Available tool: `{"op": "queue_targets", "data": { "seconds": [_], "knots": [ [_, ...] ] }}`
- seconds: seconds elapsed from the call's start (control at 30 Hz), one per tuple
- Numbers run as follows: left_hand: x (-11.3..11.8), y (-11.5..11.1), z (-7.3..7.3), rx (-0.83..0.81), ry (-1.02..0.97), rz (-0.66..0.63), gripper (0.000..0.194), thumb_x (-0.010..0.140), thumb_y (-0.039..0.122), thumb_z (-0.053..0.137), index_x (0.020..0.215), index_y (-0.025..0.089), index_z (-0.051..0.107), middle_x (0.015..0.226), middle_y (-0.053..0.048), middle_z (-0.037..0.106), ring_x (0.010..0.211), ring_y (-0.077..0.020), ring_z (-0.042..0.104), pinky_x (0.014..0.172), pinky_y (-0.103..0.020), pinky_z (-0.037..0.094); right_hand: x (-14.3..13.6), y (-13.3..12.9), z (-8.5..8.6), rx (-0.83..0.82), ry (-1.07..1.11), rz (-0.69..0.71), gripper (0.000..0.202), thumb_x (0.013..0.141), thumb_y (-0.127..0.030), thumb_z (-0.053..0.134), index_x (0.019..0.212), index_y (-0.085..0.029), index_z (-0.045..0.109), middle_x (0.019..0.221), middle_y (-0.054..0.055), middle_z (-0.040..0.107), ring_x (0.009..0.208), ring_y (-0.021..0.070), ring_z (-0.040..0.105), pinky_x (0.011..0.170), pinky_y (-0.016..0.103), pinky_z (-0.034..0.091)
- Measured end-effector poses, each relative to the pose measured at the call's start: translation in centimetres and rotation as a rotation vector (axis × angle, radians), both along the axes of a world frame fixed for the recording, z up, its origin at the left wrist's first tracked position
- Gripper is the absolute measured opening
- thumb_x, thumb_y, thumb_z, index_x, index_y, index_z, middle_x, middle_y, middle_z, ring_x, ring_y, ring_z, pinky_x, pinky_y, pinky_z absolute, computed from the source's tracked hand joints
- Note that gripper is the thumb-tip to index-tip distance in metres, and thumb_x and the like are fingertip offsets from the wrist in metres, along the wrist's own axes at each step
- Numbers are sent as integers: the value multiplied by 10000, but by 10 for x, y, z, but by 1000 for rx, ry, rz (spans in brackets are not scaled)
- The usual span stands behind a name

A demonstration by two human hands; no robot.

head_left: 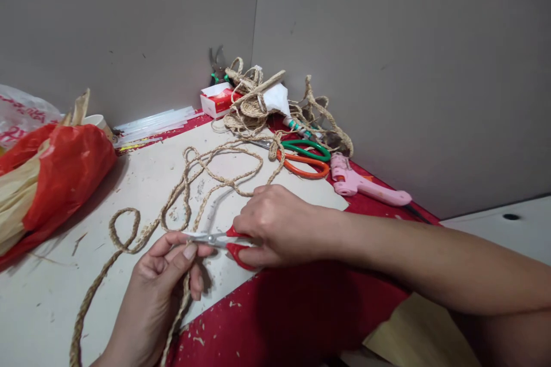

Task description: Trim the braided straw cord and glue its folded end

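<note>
Grey wall panels [129, 23] ahead of me, vert. seam [257, 6] betw.; red tabletop [301, 315] below; white surface [531, 235] w/ dark spot [511, 217], my R.

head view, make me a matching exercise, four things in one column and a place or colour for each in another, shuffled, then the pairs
Column 1
1. red scissors
2. glue gun
3. box
4. rope

Column 2
A. red and white
B. pinched in the left hand
C. pink
D. held in the right hand

Pairs: 1-D, 2-C, 3-A, 4-B
</note>
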State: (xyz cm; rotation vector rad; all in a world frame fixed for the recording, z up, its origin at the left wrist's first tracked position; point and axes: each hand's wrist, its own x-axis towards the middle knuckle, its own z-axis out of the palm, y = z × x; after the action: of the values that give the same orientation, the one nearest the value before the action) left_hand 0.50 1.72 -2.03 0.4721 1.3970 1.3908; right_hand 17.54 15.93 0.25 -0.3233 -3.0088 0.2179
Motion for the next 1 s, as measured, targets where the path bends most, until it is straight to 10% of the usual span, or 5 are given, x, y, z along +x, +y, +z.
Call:
{"op": "queue_targets", "data": {
  "seconds": [0.23, 0.37, 0.57, 0.7, 1.0],
  "knots": [
    [-1, 1, 1, -5, -8, 39, 238, 750, 247, 765, 951, 175, 660, 776, -66, 752, 421, -64, 496, 528, -236, 437, 0, 11, -2, -115, 68, -130, 274, 848, -300, 516, 628, -151, 583, 557, 14, 583, 500, 93, 400, 540, 269, 194],
    [-1, 0, -1, -4, -5, 58, 249, 741, 238, 776, 968, 186, 688, 810, -75, 761, 437, -65, 511, 544, -239, 449, -5, 9, -3, -730, 346, -190, 392, 843, -422, 557, 570, -154, 472, 503, -58, 394, 495, 59, 318, 505, 211, 267],
    [-2, -4, -9, 19, 21, 34, 292, 716, 246, 794, 995, 189, 731, 829, -76, 755, 474, -81, 527, 543, -248, 454, -32, -6, -7, -1588, 469, -325, 424, 798, -551, 629, 911, -157, 520, 831, 26, 621, 681, 88, 604, 665, 213, 488],
    [-2, -4, -9, 31, 64, -7, 262, 747, 345, 761, 923, 151, 751, 768, -67, 726, 477, -73, 491, 548, -239, 448, -54, -13, 0, -1968, 629, -381, 423, 840, -587, 559, 922, -179, 486, 708, -1, 609, 570, 91, 580, 610, 243, 520],
    [-6, -1, 1, 41, -58, -144, 287, 764, 423, 732, 811, 140, 711, 497, 80, 360, 441, -49, 266, 417, -178, 272, -92, -19, 32, -2029, 819, -277, 381, 838, -528, 604, 762, -182, 463, 426, -143, 216, 368, 23, 111, 334, 131, 95]
  ]
}}
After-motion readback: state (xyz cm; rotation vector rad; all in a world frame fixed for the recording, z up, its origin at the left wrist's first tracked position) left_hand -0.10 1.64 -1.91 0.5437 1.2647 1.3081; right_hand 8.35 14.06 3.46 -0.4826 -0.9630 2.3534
